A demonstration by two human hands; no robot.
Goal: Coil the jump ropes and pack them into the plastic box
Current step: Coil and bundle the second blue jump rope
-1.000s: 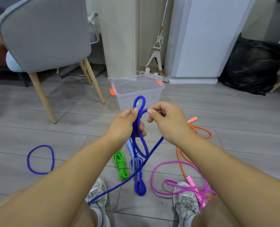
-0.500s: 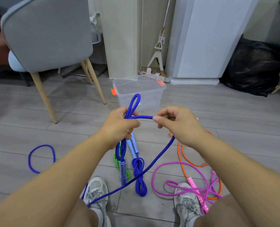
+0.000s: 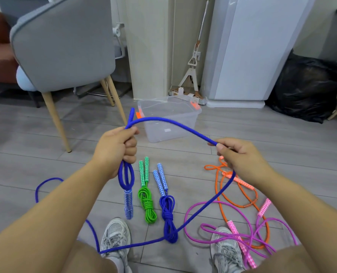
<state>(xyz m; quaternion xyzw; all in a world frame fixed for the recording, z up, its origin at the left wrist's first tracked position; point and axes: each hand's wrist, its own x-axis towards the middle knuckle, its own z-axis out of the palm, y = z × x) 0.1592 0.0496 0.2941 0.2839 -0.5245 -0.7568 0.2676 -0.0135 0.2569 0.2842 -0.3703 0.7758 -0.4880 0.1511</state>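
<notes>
My left hand (image 3: 115,147) grips folded loops of a blue jump rope (image 3: 169,124); a loop and a blue handle (image 3: 128,203) hang below the fist. My right hand (image 3: 236,154) pinches the same rope, which arches between both hands and trails down to the floor. The clear plastic box (image 3: 168,118) with orange latches stands open on the floor beyond my hands. On the floor lie a coiled green rope (image 3: 147,203), a coiled blue rope (image 3: 168,213), a loose orange rope (image 3: 221,196) and a loose pink rope (image 3: 209,227).
A grey chair (image 3: 63,44) with wooden legs stands at the left. A mop (image 3: 193,64) and a white cabinet (image 3: 248,48) are behind the box, a black bag (image 3: 309,89) at the right. My two shoes (image 3: 114,237) are at the bottom.
My hands have moved apart, the right one sliding outward along the blue rope, so a long arch now spans between them. The hanging loops and handle dropped lower under my left hand.
</notes>
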